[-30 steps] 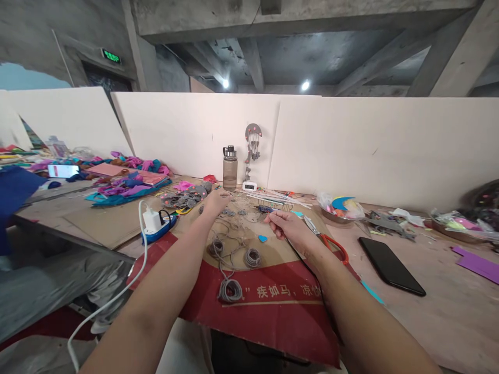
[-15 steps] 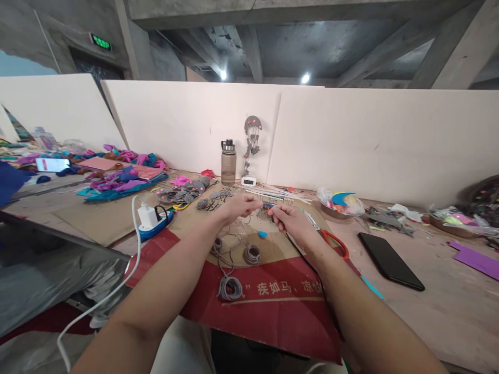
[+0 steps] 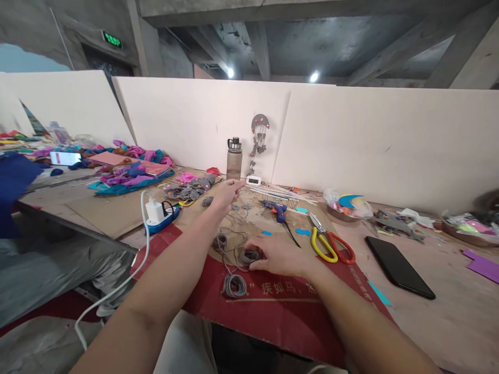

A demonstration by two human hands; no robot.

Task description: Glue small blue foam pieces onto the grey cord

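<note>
My left hand (image 3: 229, 194) is raised beyond the middle of the cardboard, near the white digital clock (image 3: 253, 181). Its fingers are pinched together; what is between them is too small to make out. My right hand (image 3: 278, 255) has its fingers curled around a coil of grey cord (image 3: 249, 256), partly covering it. Another coil (image 3: 234, 285) lies closer to me on the red part of the cardboard (image 3: 280, 317), and a smaller bundle (image 3: 220, 240) sits left of it. Loose strands run between them. A blue glue gun (image 3: 278, 210) rests beyond my right hand.
Scissors (image 3: 326, 244) with yellow and red handles lie right of my right hand, near a black phone (image 3: 397, 266). A water bottle (image 3: 234, 160) stands at the back. At left, a white cable (image 3: 145, 254) runs from a blue power strip (image 3: 160, 222).
My right hand has moved from the glue gun down and left to the cord coil. The glue gun now lies uncovered. My left hand has shifted left and farther away.
</note>
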